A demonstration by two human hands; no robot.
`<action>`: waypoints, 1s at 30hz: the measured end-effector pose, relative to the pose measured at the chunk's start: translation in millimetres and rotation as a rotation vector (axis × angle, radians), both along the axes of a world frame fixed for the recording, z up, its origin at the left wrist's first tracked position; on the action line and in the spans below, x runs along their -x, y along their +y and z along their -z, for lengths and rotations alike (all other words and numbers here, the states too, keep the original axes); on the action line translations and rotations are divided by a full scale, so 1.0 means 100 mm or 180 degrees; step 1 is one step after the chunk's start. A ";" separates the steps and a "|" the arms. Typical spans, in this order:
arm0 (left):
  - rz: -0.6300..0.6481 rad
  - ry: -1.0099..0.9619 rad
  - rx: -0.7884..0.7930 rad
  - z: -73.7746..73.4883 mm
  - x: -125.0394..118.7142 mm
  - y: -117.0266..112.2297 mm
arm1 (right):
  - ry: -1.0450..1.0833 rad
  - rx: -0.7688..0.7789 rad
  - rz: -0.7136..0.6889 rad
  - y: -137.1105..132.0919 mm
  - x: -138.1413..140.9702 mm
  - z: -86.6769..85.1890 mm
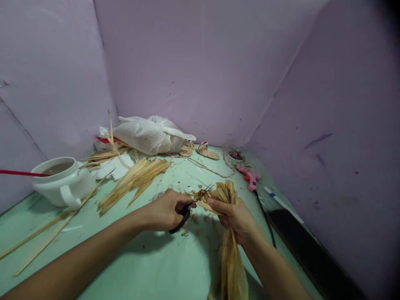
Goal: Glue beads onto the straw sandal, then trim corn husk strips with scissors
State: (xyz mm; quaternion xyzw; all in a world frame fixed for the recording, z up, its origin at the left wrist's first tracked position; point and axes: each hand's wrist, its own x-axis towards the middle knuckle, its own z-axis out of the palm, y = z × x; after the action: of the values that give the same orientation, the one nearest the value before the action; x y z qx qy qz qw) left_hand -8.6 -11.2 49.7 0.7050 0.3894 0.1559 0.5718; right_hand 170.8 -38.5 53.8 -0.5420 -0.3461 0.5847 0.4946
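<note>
My left hand (167,210) grips black-handled scissors (190,206), whose blades point right into the top of a bundle of dried tan leaf strips (229,250). My right hand (236,216) is closed around that bundle near its upper end, holding it upright over the pale green table (150,266). The strip tips fan out just above my right fingers. Small cut scraps lie on the table beneath both hands.
A pile of loose strips (134,179) lies to the left, with long strips by a white pot (62,181) holding a red stick. A plastic bag (150,135), woven pieces (208,152), a pink glue gun (248,177) and a dark slab (306,246) sit nearby. Purple walls enclose the table.
</note>
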 end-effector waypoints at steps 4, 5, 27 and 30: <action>-0.0034 -0.0034 -0.0012 0.06 -0.01 0.01 | -0.0070 0.0038 -0.0082 0.00 0.03 0.02; -0.0040 -0.0061 0.0104 0.07 -0.01 0.02 | -0.0089 0.0036 -0.0081 0.00 0.03 0.02; -0.0164 -0.0172 0.0719 0.02 -0.03 0.00 | -0.0326 0.0043 -0.0197 0.00 -0.04 -0.01; -0.0230 -0.0188 0.0898 -0.05 -0.06 -0.02 | -0.0352 0.0031 -0.0203 0.01 -0.07 0.01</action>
State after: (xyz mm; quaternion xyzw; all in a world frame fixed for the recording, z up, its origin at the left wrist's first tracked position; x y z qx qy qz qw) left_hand -2.2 -13.3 54.6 0.5984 0.4156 0.1408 0.6704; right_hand 177.7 -37.6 52.6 -0.5645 -0.3872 0.5710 0.4532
